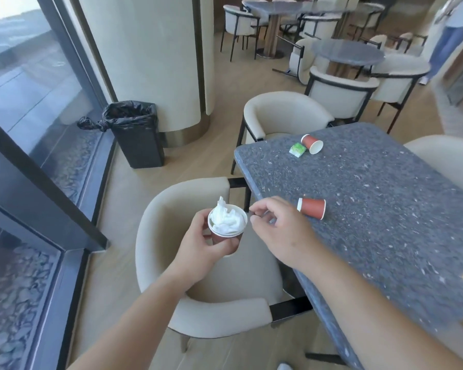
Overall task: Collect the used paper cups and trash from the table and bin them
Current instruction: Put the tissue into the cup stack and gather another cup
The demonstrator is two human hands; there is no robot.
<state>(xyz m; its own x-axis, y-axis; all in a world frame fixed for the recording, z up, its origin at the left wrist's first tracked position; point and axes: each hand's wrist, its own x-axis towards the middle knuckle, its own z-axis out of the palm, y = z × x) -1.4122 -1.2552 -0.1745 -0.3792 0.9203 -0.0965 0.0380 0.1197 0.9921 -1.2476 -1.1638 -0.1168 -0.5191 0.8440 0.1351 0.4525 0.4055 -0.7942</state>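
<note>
My left hand grips a red paper cup upright over a chair seat; crumpled white tissue fills it. My right hand hovers just right of the cup's rim at the table's near-left edge, fingers loosely curled with nothing visibly in them. A second red cup lies on its side on the dark speckled table, just right of my right hand. A third red cup lies tipped at the far-left corner, beside a green-and-white wrapper.
A black bin lined with a black bag stands by the pillar and window, left of the table. Cream armchairs surround the table. More tables and chairs fill the back; a person stands at far right.
</note>
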